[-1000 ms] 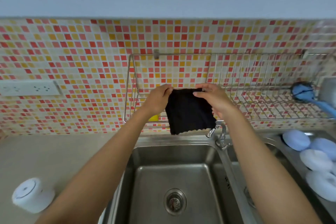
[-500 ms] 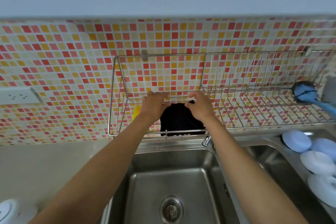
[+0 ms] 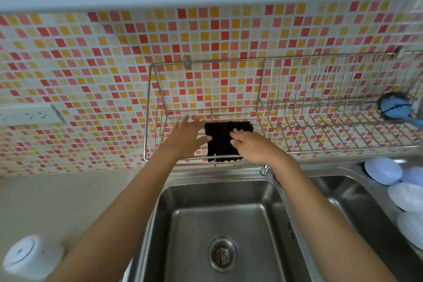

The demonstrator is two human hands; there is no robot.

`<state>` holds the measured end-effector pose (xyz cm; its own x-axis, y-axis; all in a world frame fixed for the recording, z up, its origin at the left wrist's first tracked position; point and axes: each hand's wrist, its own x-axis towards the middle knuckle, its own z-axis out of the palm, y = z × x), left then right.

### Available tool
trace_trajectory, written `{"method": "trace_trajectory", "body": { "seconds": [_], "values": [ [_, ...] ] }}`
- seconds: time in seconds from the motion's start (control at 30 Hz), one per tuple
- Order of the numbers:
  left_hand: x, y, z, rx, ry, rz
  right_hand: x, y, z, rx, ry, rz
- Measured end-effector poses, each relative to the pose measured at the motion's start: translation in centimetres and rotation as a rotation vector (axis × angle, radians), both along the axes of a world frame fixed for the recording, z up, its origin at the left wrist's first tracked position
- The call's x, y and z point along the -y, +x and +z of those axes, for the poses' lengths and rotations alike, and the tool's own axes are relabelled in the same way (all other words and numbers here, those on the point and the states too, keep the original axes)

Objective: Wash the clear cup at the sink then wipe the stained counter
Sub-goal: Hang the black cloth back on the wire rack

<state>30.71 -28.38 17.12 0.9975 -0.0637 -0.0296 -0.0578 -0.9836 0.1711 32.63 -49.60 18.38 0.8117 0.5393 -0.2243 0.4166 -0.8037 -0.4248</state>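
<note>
Black cloth [image 3: 225,141] lies flat on the floor of the wire rack [image 3: 297,107], at the rack's left end just above the sink [image 3: 219,220]. We note our left hand [image 3: 186,138] spread wide with fingers straight, thumb tip at the cloth's left edge and gripping nothing, while our right hand [image 3: 249,146] rests on the cloth's right side with fingers loosely curled, pressing rather than clasping. Counter [image 3: 68,204] runs left of the sink; we see no clear cup.
</note>
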Motion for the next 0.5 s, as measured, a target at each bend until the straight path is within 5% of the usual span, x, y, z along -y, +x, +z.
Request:
{"method": "trace_trajectory", "body": {
  "seconds": [0.2, 0.33, 0.4, 0.5],
  "values": [
    [0.1, -2.2, 0.4, 0.031, -0.086, 0.073, -0.5, -0.8, -0.2, -0.017, -0.108, -0.086],
    [0.9, -4.3, 0.1, 0.254, -0.088, 0.115, -0.6, -3.4, -2.0, 0.489, 0.012, -0.25],
    [1.5, -6.1, -0.9, 0.274, 0.056, 0.12, -0.7, -5.4, -3.3, 0.71, -0.029, -0.286],
    [1.8, -8.7, -2.4, 0.274, 0.209, 0.119, -0.7, -7.2, -3.7, 0.693, -0.043, -0.292]
  ]
}}
